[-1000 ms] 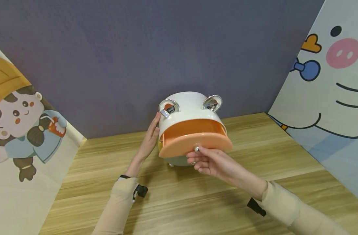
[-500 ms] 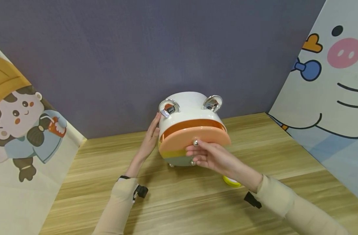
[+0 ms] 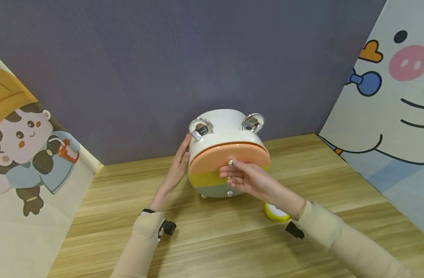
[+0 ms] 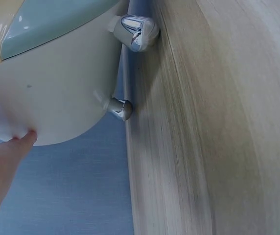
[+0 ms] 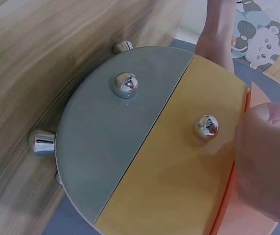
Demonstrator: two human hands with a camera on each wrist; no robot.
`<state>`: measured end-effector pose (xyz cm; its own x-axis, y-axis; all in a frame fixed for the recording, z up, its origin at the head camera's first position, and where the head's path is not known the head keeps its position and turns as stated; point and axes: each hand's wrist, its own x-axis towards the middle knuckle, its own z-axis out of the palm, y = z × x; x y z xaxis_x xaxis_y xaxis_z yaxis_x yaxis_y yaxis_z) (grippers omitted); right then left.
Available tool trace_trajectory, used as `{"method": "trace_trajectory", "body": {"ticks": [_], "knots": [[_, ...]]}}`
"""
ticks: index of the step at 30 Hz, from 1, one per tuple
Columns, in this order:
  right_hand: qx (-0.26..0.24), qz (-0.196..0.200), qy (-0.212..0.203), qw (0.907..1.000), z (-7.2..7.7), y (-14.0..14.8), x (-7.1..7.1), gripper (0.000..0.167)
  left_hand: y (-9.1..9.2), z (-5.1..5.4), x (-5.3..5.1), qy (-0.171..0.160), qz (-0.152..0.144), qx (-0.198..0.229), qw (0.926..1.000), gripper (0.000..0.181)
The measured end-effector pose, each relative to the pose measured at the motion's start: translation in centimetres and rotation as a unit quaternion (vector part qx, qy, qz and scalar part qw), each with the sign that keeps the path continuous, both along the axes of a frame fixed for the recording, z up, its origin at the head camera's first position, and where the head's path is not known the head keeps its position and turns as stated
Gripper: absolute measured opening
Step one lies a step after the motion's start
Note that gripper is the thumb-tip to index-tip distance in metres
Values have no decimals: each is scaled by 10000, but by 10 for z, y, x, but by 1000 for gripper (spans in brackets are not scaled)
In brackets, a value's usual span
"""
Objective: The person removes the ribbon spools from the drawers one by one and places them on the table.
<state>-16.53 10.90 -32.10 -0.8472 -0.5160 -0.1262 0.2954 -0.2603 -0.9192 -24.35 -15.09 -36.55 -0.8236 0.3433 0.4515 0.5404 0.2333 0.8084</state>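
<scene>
A small rounded white cabinet (image 3: 222, 121) with silver ears and silver feet stands on the wooden table, against the dark back wall. Its front has an orange drawer (image 3: 208, 159), a yellow drawer (image 5: 179, 161) and a grey-green drawer (image 5: 105, 122). The orange one sticks out slightly, with a thin gap along its top edge. My right hand (image 3: 251, 179) holds the orange drawer's silver knob (image 3: 230, 163) at the thumb, the other fingers loosely bent below. My left hand (image 3: 177, 168) rests with extended fingers against the cabinet's left side; its fingertips touch the white shell in the left wrist view.
A round yellow-rimmed object with a white face (image 3: 277, 213) lies on the wooden table (image 3: 205, 239), partly behind my right forearm. Cartoon-printed panels flank the table on the left (image 3: 34, 193) and right (image 3: 365, 123). The dark wall (image 3: 163, 77) rises directly behind the cabinet.
The orange drawer has slid inward from well out to almost flush, my right hand moving with it. More of the yellow-rimmed object has come into sight. My left hand stays against the cabinet.
</scene>
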Motion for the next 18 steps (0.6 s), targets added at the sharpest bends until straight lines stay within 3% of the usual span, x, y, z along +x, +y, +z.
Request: {"method": "trace_trajectory", "body": {"ticks": [13,18], "knots": [[-70,-34,28,10000,-1,-1,-10,34,0,-2,1,99,-20,84,9999,52],[140,-26,114,9998,-3,0,-11,39,0,-1,1,81,7,76,9999,53]]}}
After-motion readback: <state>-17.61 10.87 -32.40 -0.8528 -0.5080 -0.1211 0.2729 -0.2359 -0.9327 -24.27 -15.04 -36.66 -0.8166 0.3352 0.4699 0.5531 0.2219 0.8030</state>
